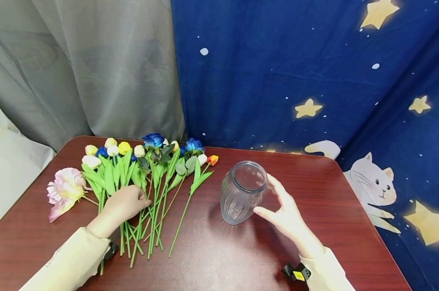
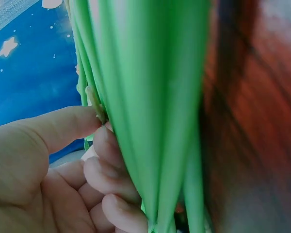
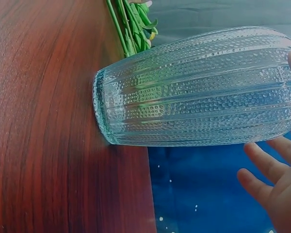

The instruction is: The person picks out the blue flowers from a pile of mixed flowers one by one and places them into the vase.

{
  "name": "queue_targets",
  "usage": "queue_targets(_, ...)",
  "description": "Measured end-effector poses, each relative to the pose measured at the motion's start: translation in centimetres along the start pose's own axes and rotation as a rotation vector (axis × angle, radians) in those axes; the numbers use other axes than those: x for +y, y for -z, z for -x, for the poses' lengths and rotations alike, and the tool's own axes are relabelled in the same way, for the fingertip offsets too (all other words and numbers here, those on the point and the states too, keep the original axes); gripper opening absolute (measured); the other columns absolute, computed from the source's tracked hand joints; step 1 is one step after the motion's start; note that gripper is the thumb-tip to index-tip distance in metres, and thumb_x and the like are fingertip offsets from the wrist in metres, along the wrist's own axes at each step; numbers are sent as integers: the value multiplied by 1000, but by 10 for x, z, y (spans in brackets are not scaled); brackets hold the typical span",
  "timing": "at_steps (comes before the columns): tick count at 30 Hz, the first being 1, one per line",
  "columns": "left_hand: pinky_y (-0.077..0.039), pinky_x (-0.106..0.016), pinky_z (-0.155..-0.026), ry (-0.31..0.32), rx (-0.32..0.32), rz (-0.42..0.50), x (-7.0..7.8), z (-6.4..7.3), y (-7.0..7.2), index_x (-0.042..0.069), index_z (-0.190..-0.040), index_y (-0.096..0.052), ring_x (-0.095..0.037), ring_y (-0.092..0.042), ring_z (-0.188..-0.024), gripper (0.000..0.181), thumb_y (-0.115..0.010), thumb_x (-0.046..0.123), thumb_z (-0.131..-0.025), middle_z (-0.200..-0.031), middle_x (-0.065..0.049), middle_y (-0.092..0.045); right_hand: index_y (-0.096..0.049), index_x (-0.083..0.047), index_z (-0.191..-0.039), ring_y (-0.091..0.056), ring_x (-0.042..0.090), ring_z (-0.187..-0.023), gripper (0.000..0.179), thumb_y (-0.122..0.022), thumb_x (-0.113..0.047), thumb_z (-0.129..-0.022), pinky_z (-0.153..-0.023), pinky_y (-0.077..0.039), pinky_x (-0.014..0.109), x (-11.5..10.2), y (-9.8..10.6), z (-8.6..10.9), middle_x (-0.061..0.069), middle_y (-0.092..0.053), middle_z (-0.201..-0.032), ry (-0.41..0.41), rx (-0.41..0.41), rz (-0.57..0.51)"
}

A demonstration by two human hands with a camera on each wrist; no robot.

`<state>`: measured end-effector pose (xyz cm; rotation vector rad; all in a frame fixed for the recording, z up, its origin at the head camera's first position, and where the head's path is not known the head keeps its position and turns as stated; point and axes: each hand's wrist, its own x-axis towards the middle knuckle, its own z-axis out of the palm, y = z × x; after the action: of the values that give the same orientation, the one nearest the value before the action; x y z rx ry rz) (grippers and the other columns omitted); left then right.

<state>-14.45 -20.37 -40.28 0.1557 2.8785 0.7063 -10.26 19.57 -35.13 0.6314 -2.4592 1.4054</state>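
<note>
Artificial flowers (image 1: 157, 198) lie in a bunch on the left of the table, with green stems toward the near edge. My left hand (image 1: 126, 204) is over them; in the left wrist view its thumb and forefinger pinch a thin brownish-green flower stem (image 2: 97, 106) beside broad green leaves (image 2: 150, 97). Which bloom that stem carries cannot be told. A clear ribbed glass vase (image 1: 241, 198) stands on the table with nothing in it. My right hand (image 1: 283, 210) is at its right side, thumb and fingers spread and fairly straight, some fingertips (image 3: 251, 147) touching the glass.
A large pink-and-yellow flower (image 1: 66, 190) lies at the far left of the bunch. Blue roses (image 1: 154, 140) and an orange tulip (image 1: 212, 160) are at its back. The dark red table (image 1: 205, 258) ends at a grey curtain (image 1: 125, 72) and a blue starry curtain (image 1: 248, 81).
</note>
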Motion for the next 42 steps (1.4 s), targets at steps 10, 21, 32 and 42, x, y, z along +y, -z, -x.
queue_targets(10,-29,-28,-48,-47,45,30,-4,4,1,18,-52,-36,-11,-28,-43,47,-65,18,-88,-49,7,-24,-41,4,-138,-53,34,-116,79,-78,9,-69,-98,-39,37,1,-2,0,20,-53,-132,12,5,8)
queue_targets(21,-38,-32,-55,-110,108,102,-7,7,2,12,-59,-54,-14,-43,-46,32,-65,10,-89,-51,4,-46,-41,-4,-142,-52,25,-120,81,-78,6,-71,-96,-35,60,3,-1,0,11,-52,-136,1,-1,-23)
queue_targets(32,-39,-32,-50,-83,133,212,-1,14,2,5,-80,-67,-14,-51,-51,15,-63,12,-92,-58,3,-57,-41,4,-138,-53,26,-118,79,-78,9,-69,-95,-36,60,2,-1,1,20,-53,-132,8,4,-10)
queue_targets(42,-37,-29,-45,-128,241,238,9,18,4,5,-85,-68,-13,-49,-50,12,-62,13,-93,-59,3,-56,-41,-10,-144,-53,21,-119,87,-82,3,-68,-97,-38,52,32,-2,2,7,-55,-133,0,0,27)
